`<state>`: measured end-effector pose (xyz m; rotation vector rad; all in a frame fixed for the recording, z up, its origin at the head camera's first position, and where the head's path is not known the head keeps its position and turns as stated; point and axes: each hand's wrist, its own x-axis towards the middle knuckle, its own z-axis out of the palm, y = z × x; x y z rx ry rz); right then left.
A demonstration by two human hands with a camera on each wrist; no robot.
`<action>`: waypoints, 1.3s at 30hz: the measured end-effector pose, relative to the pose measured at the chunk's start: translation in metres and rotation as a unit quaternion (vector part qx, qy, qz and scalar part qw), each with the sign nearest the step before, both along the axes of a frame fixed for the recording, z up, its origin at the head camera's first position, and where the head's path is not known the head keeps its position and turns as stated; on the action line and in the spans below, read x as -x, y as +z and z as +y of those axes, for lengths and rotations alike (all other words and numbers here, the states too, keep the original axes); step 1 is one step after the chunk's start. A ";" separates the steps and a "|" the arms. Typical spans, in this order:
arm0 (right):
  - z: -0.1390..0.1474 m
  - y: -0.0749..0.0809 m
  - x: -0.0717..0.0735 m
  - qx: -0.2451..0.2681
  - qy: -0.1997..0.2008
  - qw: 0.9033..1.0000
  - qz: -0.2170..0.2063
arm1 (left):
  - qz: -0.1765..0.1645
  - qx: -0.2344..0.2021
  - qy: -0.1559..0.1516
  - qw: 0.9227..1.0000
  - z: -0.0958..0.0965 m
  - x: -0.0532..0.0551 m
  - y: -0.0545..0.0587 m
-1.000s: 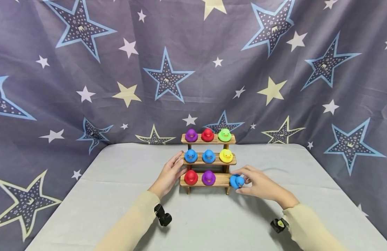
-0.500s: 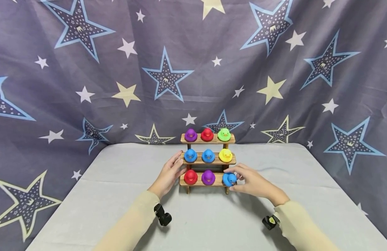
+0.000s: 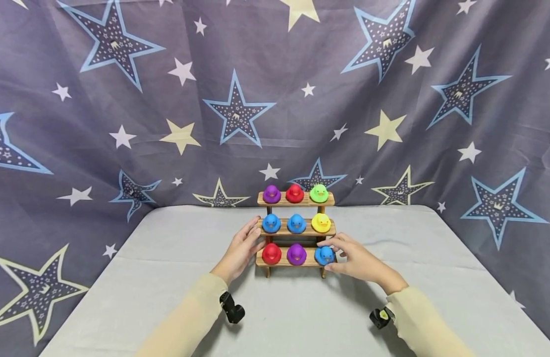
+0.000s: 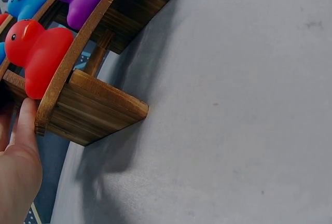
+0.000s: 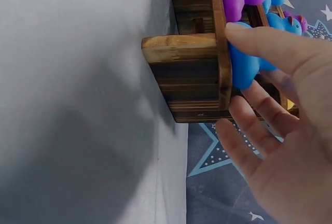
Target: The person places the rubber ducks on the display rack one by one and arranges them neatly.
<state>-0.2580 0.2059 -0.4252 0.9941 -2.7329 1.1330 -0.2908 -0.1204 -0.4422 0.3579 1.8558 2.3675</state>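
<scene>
A three-tier wooden stand bears rubber ducks in rows on its shelves. At the right end of the bottom shelf sits a blue rubber duck, facing forward. My right hand holds this duck from the side, the thumb across its front and fingers behind it. Beside it stand a purple duck and a red duck. My left hand reaches along the stand's left side with extended fingers. In the left wrist view, one fingertip is right by the shelf end, under the red duck.
Two blue ducks and a yellow duck occupy the middle shelf. The top one carries purple, red and green ducks. A pale cloth covers the table; a star-patterned curtain hangs behind.
My right hand has moved left, bringing the blue duck from beyond the shelf's right end onto the bottom shelf. The duck has turned to face forward. My left hand has stayed put.
</scene>
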 end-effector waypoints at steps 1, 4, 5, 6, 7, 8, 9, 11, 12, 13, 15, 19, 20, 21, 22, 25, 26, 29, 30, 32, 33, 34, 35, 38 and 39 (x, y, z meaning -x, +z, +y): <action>0.000 -0.001 0.000 0.001 -0.003 1.000 -0.002 | 0.000 0.000 0.000 1.000 0.000 0.000 0.000; 0.000 -0.001 0.000 0.004 -0.009 1.000 -0.005 | -0.001 -0.003 0.001 1.000 0.001 0.000 0.000; 0.000 -0.002 0.001 0.006 -0.009 1.000 -0.006 | -0.001 -0.003 0.001 1.000 0.001 0.000 0.001; 0.000 -0.002 0.001 0.006 -0.010 1.000 -0.006 | -0.001 -0.004 0.002 1.000 0.001 -0.001 0.001; -0.001 -0.002 0.001 0.007 -0.011 1.000 -0.006 | 0.000 -0.004 0.001 1.000 0.001 0.000 0.001; -0.001 -0.002 0.001 0.008 -0.012 1.000 -0.006 | 0.000 -0.004 0.001 1.000 0.001 0.000 0.001; -0.001 -0.002 0.001 0.008 -0.012 1.000 -0.006 | -0.001 -0.006 0.000 1.000 0.001 0.000 0.001; 0.000 -0.002 0.001 0.010 -0.013 1.000 -0.008 | -0.001 -0.007 -0.001 1.000 0.001 0.000 0.001; 0.000 -0.002 0.001 0.011 -0.013 1.000 -0.009 | -0.001 -0.007 -0.002 1.000 0.001 0.000 0.001; 0.000 -0.002 0.001 0.011 -0.013 1.000 -0.009 | 0.000 -0.007 -0.003 1.000 0.001 0.000 0.001; 0.001 -0.002 0.000 0.014 -0.014 1.000 -0.006 | -0.002 -0.008 -0.004 1.000 0.001 0.000 0.002; 0.005 -0.002 -0.002 0.013 -0.014 1.000 0.003 | -0.004 -0.007 -0.006 1.000 0.000 0.000 0.003; 0.007 -0.002 -0.002 0.012 -0.015 1.000 0.004 | -0.004 -0.005 -0.008 1.000 -0.001 0.000 0.003; 0.009 -0.002 -0.003 0.010 -0.016 1.000 0.005 | -0.004 -0.003 -0.009 1.000 -0.001 0.000 0.003; 0.011 -0.002 -0.003 0.006 -0.018 1.000 0.006 | -0.004 -0.002 -0.010 1.000 -0.001 0.000 0.003; 0.018 -0.001 -0.004 -0.003 -0.025 1.000 0.012 | -0.006 0.005 -0.014 1.000 -0.002 0.001 0.004; 0.020 -0.001 -0.005 -0.005 -0.028 0.999 0.014 | -0.006 0.009 -0.015 1.000 -0.003 0.001 0.004; 0.028 -0.001 -0.006 -0.011 -0.038 0.999 0.016 | -0.009 0.026 -0.015 1.000 -0.003 0.001 0.006; 0.031 -0.001 -0.006 -0.012 -0.040 0.999 0.016 | -0.010 0.032 -0.015 0.999 -0.004 0.002 0.006; 0.035 -0.001 -0.007 -0.012 -0.045 0.999 0.012 | -0.010 0.045 -0.014 0.999 -0.006 0.002 0.007; 0.037 -0.001 -0.008 -0.011 -0.046 0.999 0.010 | -0.010 0.049 -0.015 0.999 -0.007 0.002 0.008; 0.039 0.000 -0.008 -0.011 -0.048 0.999 0.009 | -0.013 0.052 -0.014 0.998 -0.008 0.002 0.008; 0.041 0.000 -0.008 -0.012 -0.050 0.999 0.010 | -0.014 0.055 -0.014 0.998 -0.009 0.002 0.008; 0.046 0.000 -0.010 -0.012 -0.061 0.998 0.013 | -0.013 0.064 -0.018 0.998 -0.015 0.001 0.007; 0.047 0.000 -0.010 -0.014 -0.064 0.998 0.018 | -0.015 0.064 -0.018 0.998 -0.017 0.001 0.007</action>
